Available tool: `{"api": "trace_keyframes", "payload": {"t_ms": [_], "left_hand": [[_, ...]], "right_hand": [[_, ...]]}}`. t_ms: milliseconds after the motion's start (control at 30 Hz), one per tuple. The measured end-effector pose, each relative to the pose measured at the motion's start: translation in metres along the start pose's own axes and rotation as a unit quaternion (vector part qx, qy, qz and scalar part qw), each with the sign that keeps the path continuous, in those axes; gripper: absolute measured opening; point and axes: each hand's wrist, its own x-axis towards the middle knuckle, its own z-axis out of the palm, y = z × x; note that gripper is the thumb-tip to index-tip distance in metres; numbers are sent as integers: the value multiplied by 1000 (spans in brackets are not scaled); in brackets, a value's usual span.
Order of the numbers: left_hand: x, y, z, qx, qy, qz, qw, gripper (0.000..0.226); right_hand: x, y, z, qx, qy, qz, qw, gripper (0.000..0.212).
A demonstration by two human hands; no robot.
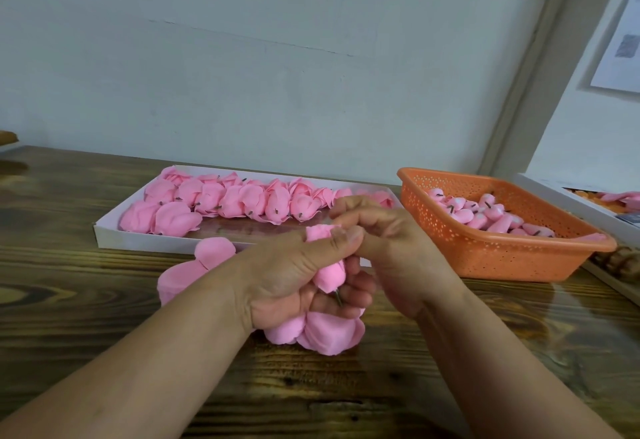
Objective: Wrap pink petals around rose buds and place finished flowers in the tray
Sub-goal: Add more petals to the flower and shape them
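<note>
1. Table point(104, 334): bare wood runs along its near edge, to both sides of the arms.
2. Tray point(104, 230), against the wall: finished flowers point(221, 201) fill its far half.
3. Basket point(502, 258), just right of the tray: holds buds point(485, 213).
4. Left hand point(291, 286) grips a bud point(330, 275) with petals point(329, 333) below it.
5. Right hand point(377, 230) pinches the bud's top.
6. Loose petal stack point(194, 268), just left.

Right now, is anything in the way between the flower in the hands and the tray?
Nothing visible is. The flower sits in both hands just in front of the tray, whose near strip is bare. Only its low front wall lies between.
</note>
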Motion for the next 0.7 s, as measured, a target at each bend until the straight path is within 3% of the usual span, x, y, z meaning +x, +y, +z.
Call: {"api": "trace_keyframes", "payload": {"t_ms": [100, 200, 267, 367, 533, 600, 633, 700], "left_hand": [[6, 2, -1, -24, 52, 23, 998, 45], [13, 4, -4, -79, 135, 55, 986, 41], [16, 5, -7, -120, 182, 76, 973, 37], [20, 4, -11, -147, 194, 81, 967, 44], [20, 2, -3, -219, 171, 42, 960, 37], [19, 1, -2, -218, 168, 41, 960, 36], [19, 0, -2, -212, 168, 45, 962, 35], [19, 0, -3, -189, 162, 63, 967, 34]], "right_hand": [[0, 1, 3, -25, 85, -6, 996, 10], [-3, 2, 10, -208, 177, -189, 943, 9], [-6, 7, 17, -330, 131, -292, 888, 22], [-7, 13, 24, -452, 104, -331, 821, 23], [-6, 19, 31, -518, 137, -345, 770, 12], [-7, 20, 35, -524, 138, -337, 770, 8], [-7, 20, 36, -513, 133, -318, 786, 7], [-7, 17, 36, -428, 113, -242, 863, 6]]}}
